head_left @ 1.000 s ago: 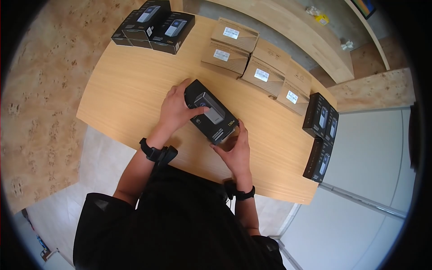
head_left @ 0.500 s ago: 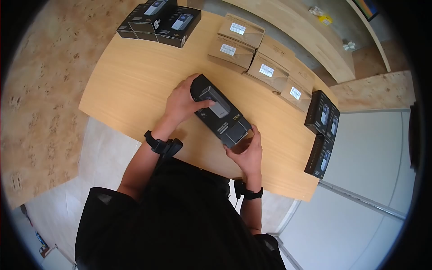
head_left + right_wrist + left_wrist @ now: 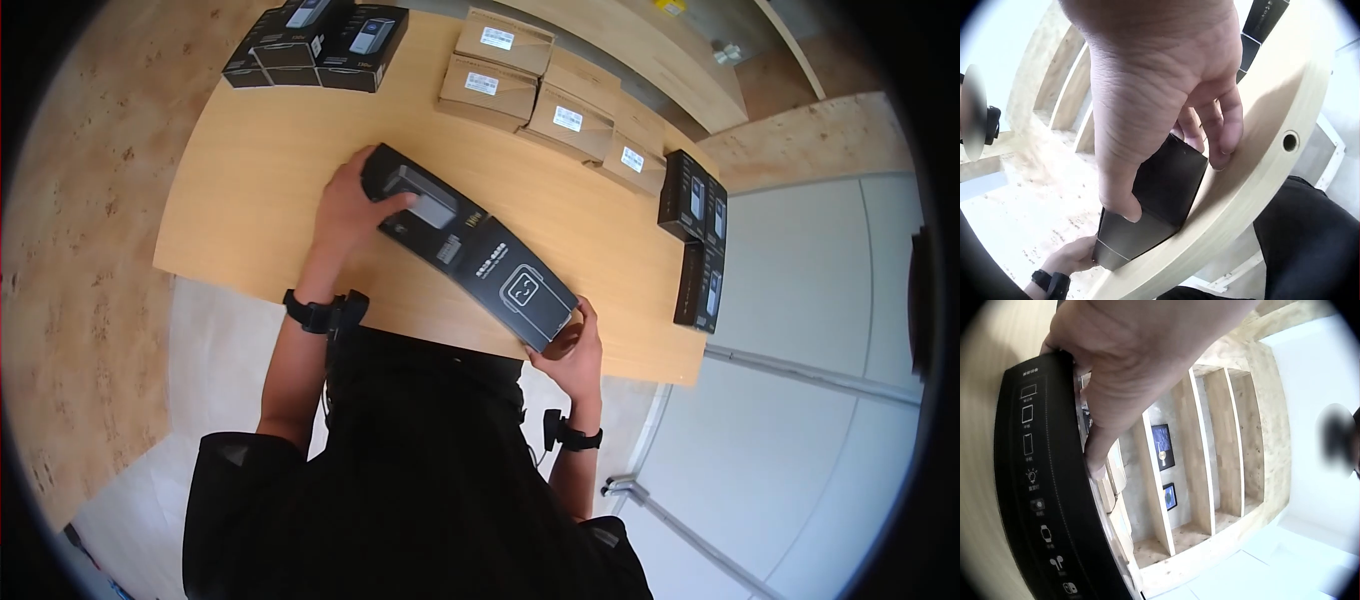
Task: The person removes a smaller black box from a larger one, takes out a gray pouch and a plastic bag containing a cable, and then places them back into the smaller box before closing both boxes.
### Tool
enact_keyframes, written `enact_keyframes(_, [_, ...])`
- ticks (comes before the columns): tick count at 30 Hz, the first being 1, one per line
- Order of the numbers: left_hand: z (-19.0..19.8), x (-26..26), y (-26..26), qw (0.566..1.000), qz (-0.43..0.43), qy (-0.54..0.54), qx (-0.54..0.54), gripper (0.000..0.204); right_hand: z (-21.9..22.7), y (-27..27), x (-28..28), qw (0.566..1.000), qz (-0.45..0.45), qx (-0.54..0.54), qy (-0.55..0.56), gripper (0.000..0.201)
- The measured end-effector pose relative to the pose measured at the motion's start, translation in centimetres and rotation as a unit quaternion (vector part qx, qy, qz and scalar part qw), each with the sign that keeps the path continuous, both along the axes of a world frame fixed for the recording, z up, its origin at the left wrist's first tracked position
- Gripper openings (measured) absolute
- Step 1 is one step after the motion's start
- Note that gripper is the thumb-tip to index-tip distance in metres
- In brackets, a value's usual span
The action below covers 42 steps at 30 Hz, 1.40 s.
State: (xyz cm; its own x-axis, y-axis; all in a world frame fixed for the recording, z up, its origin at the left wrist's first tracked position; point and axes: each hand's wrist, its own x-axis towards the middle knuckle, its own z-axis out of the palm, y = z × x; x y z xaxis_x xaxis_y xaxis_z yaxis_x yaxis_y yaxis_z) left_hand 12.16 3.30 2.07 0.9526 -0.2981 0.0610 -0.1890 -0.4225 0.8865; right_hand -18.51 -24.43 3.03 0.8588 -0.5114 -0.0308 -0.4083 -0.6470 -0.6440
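A black printed sleeve (image 3: 440,208) with a device picture lies slanted over the table's middle in the head view. From its right end extends a black inner box (image 3: 525,283) bearing a white smiling-face drawing. My left hand (image 3: 345,212) grips the sleeve's left end, thumb on its top face. My right hand (image 3: 575,360) holds the inner box's outer end between thumb and fingers. In the left wrist view, white icons run along the sleeve's side (image 3: 1038,475). The right wrist view shows my thumb and fingers about the inner box's end (image 3: 1169,178).
Black boxes (image 3: 360,50) like the sleeve are stacked at the table's far left. Several brown cartons (image 3: 490,88) with white labels stand along the back. More black boxes (image 3: 692,235) stand at the right edge. The wooden table (image 3: 240,190) curves at its near side.
The inner box has slid out of the sleeve as my right hand moved right and toward me. My left hand keeps its grip on the sleeve. The head view has shifted.
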Motion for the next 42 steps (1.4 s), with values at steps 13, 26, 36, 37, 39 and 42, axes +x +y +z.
enact_keyframes(13, [4.8, 8.1, 6.3, 0.959, -0.029, -0.277, 0.050, 0.034, 0.4, 5.3, 4.7, 0.995, -0.086, -0.040, -0.032, 0.088])
enact_keyframes(26, [-1.0, -10.2, -6.5, 0.964, -0.266, 0.001, -0.008, 0.064, 0.1, 5.4, 8.5, 0.959, -0.146, 0.167, -0.176, 0.025])
enact_keyframes(36, [3.6, -12.7, -5.8, 0.963, -0.230, -0.086, 0.107, 0.065, 1.6, 3.9, 10.7, 0.974, -0.139, 0.162, -0.077, 0.039])
enact_keyframes(37, [4.2, -12.6, -5.6, 0.959, -0.239, -0.093, 0.119, 0.064, 2.1, 3.7, 10.8, 0.973, -0.127, 0.179, -0.077, 0.035])
enact_keyframes(39, [4.8, -11.8, -4.9, 0.962, -0.251, -0.050, 0.090, 0.064, 2.7, 3.2, 10.9, 0.968, -0.106, 0.213, -0.080, 0.031])
enact_keyframes(42, [6.2, -10.6, -5.0, 0.970, -0.242, 0.006, -0.012, 0.065, 2.4, 2.6, 11.2, 0.892, -0.079, 0.372, -0.246, 0.037])
